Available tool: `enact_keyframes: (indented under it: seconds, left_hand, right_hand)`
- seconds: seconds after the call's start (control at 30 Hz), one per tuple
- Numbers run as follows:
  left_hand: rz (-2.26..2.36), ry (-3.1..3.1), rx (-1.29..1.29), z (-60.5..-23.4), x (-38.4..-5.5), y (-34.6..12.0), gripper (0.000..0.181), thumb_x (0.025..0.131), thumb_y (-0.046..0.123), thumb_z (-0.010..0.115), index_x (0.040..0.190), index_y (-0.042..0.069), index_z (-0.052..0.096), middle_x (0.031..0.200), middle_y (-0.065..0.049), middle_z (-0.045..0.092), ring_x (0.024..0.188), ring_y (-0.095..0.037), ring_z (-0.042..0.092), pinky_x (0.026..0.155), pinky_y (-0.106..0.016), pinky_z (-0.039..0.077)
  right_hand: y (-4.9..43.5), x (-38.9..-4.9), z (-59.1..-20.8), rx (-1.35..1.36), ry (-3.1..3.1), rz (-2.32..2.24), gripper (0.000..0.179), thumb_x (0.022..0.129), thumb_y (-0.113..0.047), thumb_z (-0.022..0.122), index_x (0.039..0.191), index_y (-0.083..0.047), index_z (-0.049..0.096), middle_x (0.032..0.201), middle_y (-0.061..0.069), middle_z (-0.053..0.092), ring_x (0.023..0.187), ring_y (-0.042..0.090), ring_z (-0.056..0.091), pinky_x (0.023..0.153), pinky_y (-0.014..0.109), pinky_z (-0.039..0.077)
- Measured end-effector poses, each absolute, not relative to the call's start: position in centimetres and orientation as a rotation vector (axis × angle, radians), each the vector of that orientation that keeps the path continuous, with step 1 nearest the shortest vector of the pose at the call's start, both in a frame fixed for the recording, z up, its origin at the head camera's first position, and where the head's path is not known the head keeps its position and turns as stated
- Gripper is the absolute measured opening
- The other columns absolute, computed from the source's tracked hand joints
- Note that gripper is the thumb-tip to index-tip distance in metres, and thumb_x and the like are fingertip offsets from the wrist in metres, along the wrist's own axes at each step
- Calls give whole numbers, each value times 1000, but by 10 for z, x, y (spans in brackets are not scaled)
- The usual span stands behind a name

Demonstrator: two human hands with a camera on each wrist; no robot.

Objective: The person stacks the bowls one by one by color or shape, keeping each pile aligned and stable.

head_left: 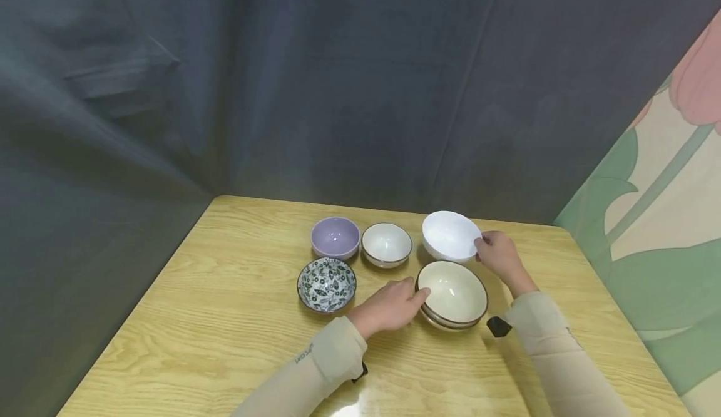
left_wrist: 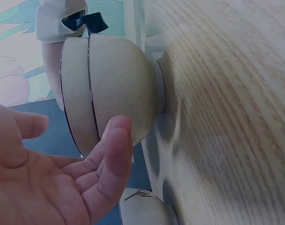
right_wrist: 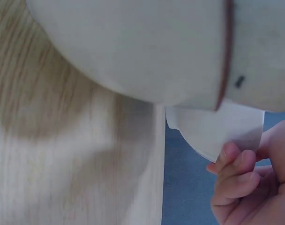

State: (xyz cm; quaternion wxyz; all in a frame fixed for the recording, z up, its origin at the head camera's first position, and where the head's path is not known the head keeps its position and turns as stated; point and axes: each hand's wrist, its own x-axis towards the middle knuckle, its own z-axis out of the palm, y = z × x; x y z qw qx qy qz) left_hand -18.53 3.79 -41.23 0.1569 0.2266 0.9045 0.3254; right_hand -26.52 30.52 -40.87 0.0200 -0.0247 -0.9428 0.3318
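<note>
A stack of two cream bowls with brown rims (head_left: pixel 452 292) stands on the table, one nested in the other. My left hand (head_left: pixel 392 305) is at its left side. In the left wrist view, the left thumb (left_wrist: pixel 33 125) stands apart from the loosely bent fingers, which lie beside the outer wall of the cream bowls (left_wrist: pixel 121 79). With my right hand (head_left: pixel 499 255) I pinch the right rim of a white bowl (head_left: pixel 449 236) behind the stack. In the right wrist view the cream stack hides part of this white bowl (right_wrist: pixel 222 126); whether its foot touches the table cannot be told.
Left of the white bowl are a small white bowl with a brown rim (head_left: pixel 386 244) and a purple bowl (head_left: pixel 335 238). Nearer the front is a bowl with a dark leaf pattern (head_left: pixel 327 285). A dark curtain (head_left: pixel 360 91) hangs behind the wooden table (head_left: pixel 225 317).
</note>
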Motion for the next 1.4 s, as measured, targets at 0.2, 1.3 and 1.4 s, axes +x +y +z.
enact_keyframes:
  seconds: [0.2, 1.3, 1.4]
  left_hand:
    - [955, 2592, 649, -414, -187, 39, 62, 107, 45, 35, 141, -4, 49, 104, -10, 66, 98, -17, 62, 99, -37, 49]
    - [1066, 2557, 591, -416, -183, 44, 65, 106, 47, 37, 155, 4, 29, 133, -18, 60, 114, -21, 62, 105, -40, 46]
    - [1076, 2553, 583, -417, -183, 44, 66, 106, 47, 36, 156, 4, 28, 140, -19, 56, 121, -23, 59, 108, -41, 44]
  right_hand:
    - [307, -263, -405, -85, -2893, 1056, 34, 98, -13, 39, 82, 5, 62, 68, 11, 62, 58, 19, 46, 52, 30, 38]
    - [312, -234, -377, -142, -2785, 1077, 45, 102, -19, 39, 118, 16, 62, 82, 19, 68, 71, 21, 59, 59, 30, 46]
    - [310, -229, -374, -138, -2773, 1067, 45, 102, -18, 40, 119, 16, 62, 81, 19, 68, 70, 20, 58, 58, 30, 46]
